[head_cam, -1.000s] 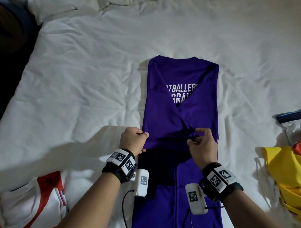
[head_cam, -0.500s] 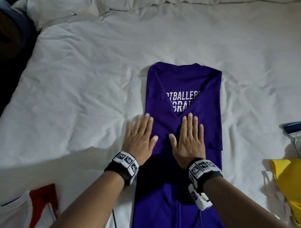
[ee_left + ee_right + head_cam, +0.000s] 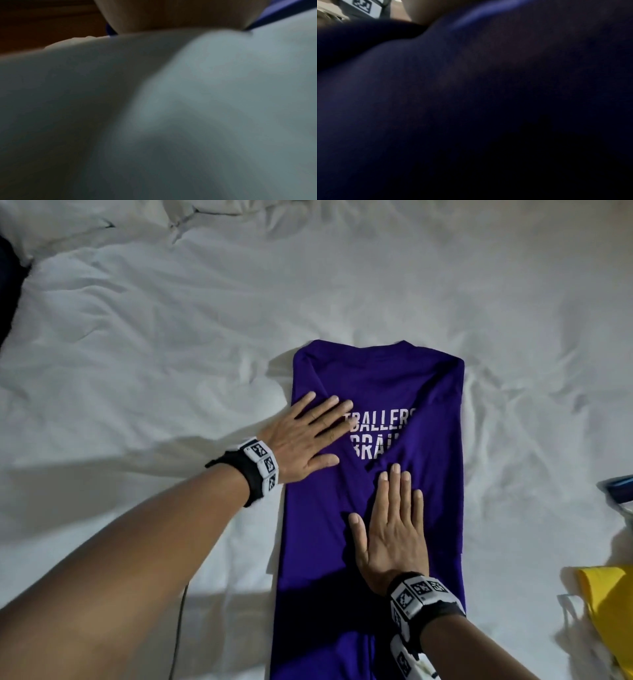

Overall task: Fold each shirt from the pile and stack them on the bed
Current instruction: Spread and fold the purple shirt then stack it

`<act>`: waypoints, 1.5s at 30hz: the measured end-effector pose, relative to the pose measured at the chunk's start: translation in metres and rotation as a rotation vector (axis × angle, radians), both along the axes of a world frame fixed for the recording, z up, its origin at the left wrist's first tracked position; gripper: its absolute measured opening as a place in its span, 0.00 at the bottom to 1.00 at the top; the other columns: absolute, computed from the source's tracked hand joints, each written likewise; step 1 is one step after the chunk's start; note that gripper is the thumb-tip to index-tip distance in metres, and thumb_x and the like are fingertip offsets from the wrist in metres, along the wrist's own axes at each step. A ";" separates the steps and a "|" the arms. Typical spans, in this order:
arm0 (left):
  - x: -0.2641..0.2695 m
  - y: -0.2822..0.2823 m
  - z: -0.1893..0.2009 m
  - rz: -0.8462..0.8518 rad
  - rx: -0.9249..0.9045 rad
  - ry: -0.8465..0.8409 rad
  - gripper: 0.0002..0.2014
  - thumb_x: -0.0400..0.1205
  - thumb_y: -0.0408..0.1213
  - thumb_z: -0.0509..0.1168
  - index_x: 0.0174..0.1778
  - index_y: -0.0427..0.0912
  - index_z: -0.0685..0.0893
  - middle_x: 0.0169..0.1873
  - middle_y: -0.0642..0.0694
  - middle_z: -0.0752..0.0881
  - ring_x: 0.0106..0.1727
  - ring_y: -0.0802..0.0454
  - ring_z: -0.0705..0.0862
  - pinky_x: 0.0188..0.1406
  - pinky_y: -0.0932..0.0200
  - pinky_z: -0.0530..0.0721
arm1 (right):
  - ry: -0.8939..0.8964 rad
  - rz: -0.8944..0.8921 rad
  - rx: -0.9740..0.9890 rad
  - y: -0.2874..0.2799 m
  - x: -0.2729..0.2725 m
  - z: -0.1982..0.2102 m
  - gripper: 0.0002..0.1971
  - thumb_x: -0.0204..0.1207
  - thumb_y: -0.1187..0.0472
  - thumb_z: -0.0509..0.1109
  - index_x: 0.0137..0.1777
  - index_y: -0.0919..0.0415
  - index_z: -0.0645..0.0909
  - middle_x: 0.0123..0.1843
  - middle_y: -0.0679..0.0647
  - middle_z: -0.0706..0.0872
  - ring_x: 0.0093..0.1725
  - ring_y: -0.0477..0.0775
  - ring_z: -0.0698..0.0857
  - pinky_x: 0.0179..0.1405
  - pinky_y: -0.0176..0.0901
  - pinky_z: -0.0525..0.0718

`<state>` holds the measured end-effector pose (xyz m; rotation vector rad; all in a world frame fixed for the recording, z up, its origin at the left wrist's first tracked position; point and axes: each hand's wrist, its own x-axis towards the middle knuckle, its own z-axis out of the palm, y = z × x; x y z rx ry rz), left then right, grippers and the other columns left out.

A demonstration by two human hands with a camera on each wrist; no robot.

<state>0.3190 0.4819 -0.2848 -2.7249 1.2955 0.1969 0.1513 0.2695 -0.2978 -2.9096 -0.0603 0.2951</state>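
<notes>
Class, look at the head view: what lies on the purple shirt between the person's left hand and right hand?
Bare purple cloth and part of the white lettering on the folded purple shirt.

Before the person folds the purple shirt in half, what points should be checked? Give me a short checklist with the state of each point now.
1. Both side flaps of the purple shirt folded inward: ok.
2. Left hand flat on the shirt, gripping nothing: ok.
3. Right hand flat on the middle: ok.
4. Fabric smooth: not ok, creases near the right shoulder.
5. Bottom hem aligned: cannot tell, out of view.
6. Yellow garment apart from the shirt: ok.
</notes>
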 end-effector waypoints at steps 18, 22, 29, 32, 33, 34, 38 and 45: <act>-0.055 -0.022 0.042 0.371 -0.190 -0.002 0.38 0.89 0.49 0.51 0.90 0.31 0.48 0.89 0.31 0.41 0.90 0.34 0.40 0.87 0.29 0.48 | 0.032 -0.031 0.040 0.000 -0.001 -0.007 0.39 0.88 0.42 0.46 0.90 0.69 0.46 0.92 0.62 0.41 0.91 0.61 0.39 0.88 0.62 0.41; -0.140 -0.019 0.017 0.392 -0.074 0.167 0.36 0.91 0.53 0.46 0.91 0.38 0.47 0.90 0.37 0.40 0.91 0.40 0.42 0.85 0.29 0.53 | 0.038 -0.026 0.045 0.001 -0.001 -0.006 0.39 0.88 0.42 0.47 0.90 0.68 0.46 0.92 0.62 0.41 0.90 0.60 0.38 0.89 0.61 0.40; -0.145 -0.011 0.021 0.821 -0.156 0.095 0.35 0.90 0.52 0.42 0.91 0.35 0.47 0.90 0.33 0.43 0.91 0.36 0.41 0.88 0.33 0.47 | 0.047 -0.032 0.024 0.003 -0.002 0.001 0.39 0.89 0.40 0.42 0.90 0.66 0.42 0.91 0.60 0.38 0.90 0.58 0.35 0.89 0.61 0.39; -0.178 -0.025 0.018 0.580 -0.139 0.101 0.35 0.91 0.51 0.48 0.91 0.38 0.48 0.90 0.37 0.43 0.91 0.39 0.42 0.88 0.32 0.46 | 0.049 -0.027 0.015 0.004 0.002 0.007 0.39 0.89 0.38 0.41 0.90 0.66 0.43 0.92 0.61 0.39 0.90 0.59 0.36 0.89 0.61 0.39; -0.187 -0.023 0.013 0.550 -0.094 0.093 0.35 0.91 0.52 0.49 0.91 0.38 0.49 0.90 0.38 0.46 0.91 0.39 0.45 0.88 0.31 0.49 | 0.049 -0.020 0.025 0.003 0.002 0.010 0.40 0.88 0.38 0.40 0.90 0.65 0.42 0.92 0.60 0.39 0.90 0.58 0.35 0.89 0.60 0.38; -0.192 -0.019 0.009 0.572 -0.058 0.081 0.35 0.91 0.53 0.49 0.91 0.38 0.51 0.90 0.38 0.48 0.91 0.39 0.48 0.87 0.31 0.51 | 0.054 -0.013 0.044 0.001 0.001 0.014 0.40 0.87 0.37 0.39 0.90 0.64 0.40 0.91 0.58 0.37 0.90 0.57 0.34 0.89 0.58 0.35; -0.200 -0.002 0.012 0.812 -0.084 0.129 0.36 0.90 0.54 0.40 0.90 0.35 0.52 0.89 0.33 0.51 0.90 0.34 0.49 0.87 0.32 0.53 | 0.092 -0.116 0.057 -0.034 -0.016 0.030 0.43 0.84 0.34 0.33 0.90 0.63 0.36 0.91 0.57 0.33 0.89 0.54 0.31 0.88 0.55 0.32; -0.290 -0.016 0.052 0.820 -0.350 0.167 0.31 0.90 0.52 0.50 0.87 0.40 0.65 0.89 0.34 0.55 0.89 0.32 0.53 0.85 0.31 0.54 | 0.101 0.020 0.027 -0.078 -0.111 0.055 0.40 0.85 0.41 0.44 0.90 0.66 0.46 0.92 0.61 0.41 0.90 0.59 0.38 0.89 0.57 0.38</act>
